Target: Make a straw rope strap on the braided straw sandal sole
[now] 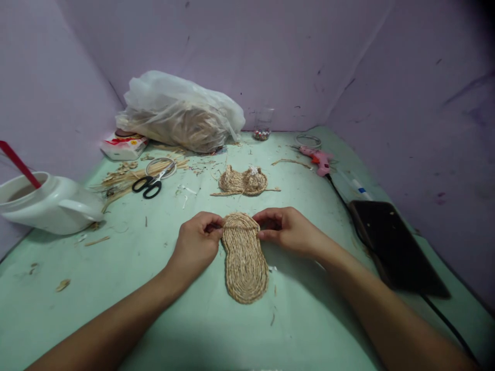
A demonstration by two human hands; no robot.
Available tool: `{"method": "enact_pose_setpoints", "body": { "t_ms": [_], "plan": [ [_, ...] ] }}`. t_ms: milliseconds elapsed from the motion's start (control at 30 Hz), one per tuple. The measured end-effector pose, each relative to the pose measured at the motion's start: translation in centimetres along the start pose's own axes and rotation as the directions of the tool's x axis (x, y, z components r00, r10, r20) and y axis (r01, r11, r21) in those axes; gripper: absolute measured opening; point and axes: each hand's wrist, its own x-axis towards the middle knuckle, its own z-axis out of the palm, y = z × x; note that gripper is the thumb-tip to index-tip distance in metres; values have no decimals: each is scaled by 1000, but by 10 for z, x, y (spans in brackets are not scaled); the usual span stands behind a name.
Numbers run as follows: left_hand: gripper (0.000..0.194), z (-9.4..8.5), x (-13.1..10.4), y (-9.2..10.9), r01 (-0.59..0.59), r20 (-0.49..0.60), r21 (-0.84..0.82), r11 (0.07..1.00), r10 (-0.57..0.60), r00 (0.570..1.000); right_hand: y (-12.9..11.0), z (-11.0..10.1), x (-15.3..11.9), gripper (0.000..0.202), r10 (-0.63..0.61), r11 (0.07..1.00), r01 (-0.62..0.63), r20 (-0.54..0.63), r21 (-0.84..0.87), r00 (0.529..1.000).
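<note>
A shoe-sole-shaped piece of coiled straw braid [246, 268] lies flat in front of me. Across its far part runs a thin braided straw cord [242, 228]. My left hand [199, 237] is closed in a pinch at the cord's left end, by the sole's left edge. On the opposite edge, the fingertips of my right hand [284, 230] pinch the cord's other end; both tips are partly hidden. Beyond the sole sits a small woven straw upper [235, 182] with a white beaded ornament [253, 171] and loose cord ends sticking out sideways.
Black-handled scissors [152, 183] lie by straw strands [116, 180] at left, near a white pitcher [69, 206]. A plastic bag [181, 113] and a jar of beads [262, 131] stand behind. At right are a pink glue gun [319, 161], its cord, and a dark tablet [394, 247].
</note>
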Motion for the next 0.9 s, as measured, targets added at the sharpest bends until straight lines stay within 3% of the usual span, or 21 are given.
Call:
{"method": "enact_pose_setpoints", "body": {
  "t_ms": [200, 400, 600, 733, 900],
  "plan": [
    [8, 3, 1, -3, 5, 1, -60, 998, -5, 1000, 7, 8, 3, 29, -30, 999, 27, -137, -24, 990],
    [6, 4, 2, -3, 37, 27, -102, 994, -34, 999, 9, 12, 6, 23, 80, 993, -65, -154, 102, 985],
    [10, 1, 1, 3, 1, -37, 102, 995, 2, 999, 4, 16, 5, 21, 160, 974, -124, -185, 188, 970],
    [13, -3, 4, 3, 51, -22, 180, 982, -48, 999, 2, 19, 4, 21, 202, 958, -149, -210, 244, 957],
    [14, -7, 7, 2, 16, 23, 226, 974, -21, 1000, -4, 22, 2, 21, 251, 949, -205, -180, 238, 951]
  ]
}}
